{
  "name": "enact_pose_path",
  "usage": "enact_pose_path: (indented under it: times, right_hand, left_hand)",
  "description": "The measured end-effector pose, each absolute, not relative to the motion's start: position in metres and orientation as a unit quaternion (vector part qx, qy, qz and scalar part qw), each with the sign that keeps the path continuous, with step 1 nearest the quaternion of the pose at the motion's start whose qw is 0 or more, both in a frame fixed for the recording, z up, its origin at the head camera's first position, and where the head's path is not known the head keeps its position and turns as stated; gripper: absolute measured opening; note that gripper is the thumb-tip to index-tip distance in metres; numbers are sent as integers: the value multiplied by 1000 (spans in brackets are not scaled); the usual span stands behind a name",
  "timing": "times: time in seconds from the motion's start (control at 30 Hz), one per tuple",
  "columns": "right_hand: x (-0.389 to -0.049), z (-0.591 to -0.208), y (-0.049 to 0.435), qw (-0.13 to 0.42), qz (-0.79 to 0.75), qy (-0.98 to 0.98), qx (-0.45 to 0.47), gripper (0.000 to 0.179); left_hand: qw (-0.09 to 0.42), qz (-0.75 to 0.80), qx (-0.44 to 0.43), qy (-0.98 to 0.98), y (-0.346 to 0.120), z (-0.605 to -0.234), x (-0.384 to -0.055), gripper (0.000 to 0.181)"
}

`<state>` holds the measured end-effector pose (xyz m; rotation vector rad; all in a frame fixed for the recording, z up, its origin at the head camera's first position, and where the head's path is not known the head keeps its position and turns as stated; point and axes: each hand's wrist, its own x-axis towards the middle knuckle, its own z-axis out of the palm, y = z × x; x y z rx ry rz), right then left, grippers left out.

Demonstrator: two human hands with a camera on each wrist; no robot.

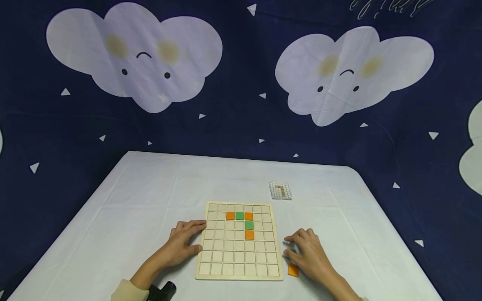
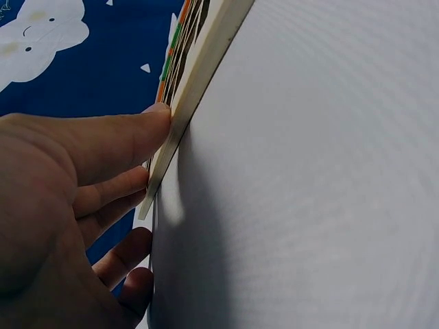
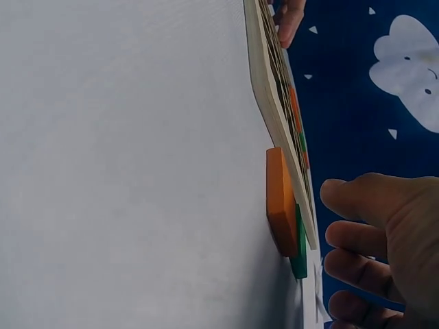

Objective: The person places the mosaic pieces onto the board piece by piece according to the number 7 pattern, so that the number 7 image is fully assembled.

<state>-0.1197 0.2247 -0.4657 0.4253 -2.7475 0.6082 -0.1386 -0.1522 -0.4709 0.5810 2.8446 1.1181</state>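
A pale wooden grid board [image 1: 239, 277] lies flat on the table, with three orange and two green square tiles in its upper cells. My left hand [image 1: 181, 242] rests against the board's left edge, thumb and fingertips touching it. Off the right edge, my right hand [image 1: 306, 255] hovers with thumb and fingers spread apart, nothing between them. Below that hand are a loose orange tile [image 1: 293, 270] and a green tile [image 3: 300, 257]. The right wrist view shows the orange tile nearer the camera and the fingertips apart from both; in the head view the hand mostly hides the green one.
A small pattern card [image 1: 280, 191] with a printed grid lies beyond the board's upper right corner. White cloth [image 1: 150, 188] covers the table. A dark blue curtain [image 1: 241, 138] with printed clouds hangs behind. Something black [image 1: 162, 291] shows beside the left wrist.
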Motion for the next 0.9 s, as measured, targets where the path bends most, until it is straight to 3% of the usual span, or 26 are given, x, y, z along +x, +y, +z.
enact_pose_path:
  times: [0.9]
  right_hand:
    - [-106, -469, 236, 121, 195, -965, 125, 28]
  left_hand:
    - [12, 359, 199, 912, -152, -469, -138, 57]
